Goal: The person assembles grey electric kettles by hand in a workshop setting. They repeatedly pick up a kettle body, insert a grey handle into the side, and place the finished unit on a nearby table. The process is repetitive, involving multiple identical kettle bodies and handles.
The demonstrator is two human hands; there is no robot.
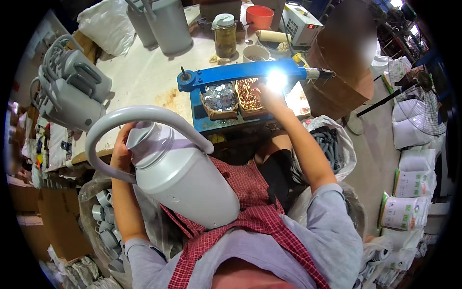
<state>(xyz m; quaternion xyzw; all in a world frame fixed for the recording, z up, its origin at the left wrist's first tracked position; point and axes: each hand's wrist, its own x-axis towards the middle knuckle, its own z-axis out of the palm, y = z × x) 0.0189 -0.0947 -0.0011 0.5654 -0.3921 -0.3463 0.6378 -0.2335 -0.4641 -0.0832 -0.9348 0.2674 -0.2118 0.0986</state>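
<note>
A grey plastic watering can (pixel 185 178) with a big curved handle leans across my lap, its neck tilted up to the left. My left hand (pixel 122 148) is closed around the neck side of it, partly hidden behind the can and handle. Over at the workbench, my right hand (pixel 272 99) reaches into a box of small copper-coloured metal pieces (pixel 248 95), under a bright lamp (pixel 276 80). Its fingertips are lost among the pieces and in the glare. Beside that box is another one with silvery washer-like discs (pixel 219 98). A blue metal arm (pixel 231 75) spans above both boxes.
More grey cans (pixel 79 89) stand at the bench's left and far side. A jar (pixel 224 36), a red bowl (pixel 260 17) and a white device (pixel 301 24) sit at the back. Bags of grey parts (pixel 332 149) flank me. A fan (pixel 418 94) and another person are to the right.
</note>
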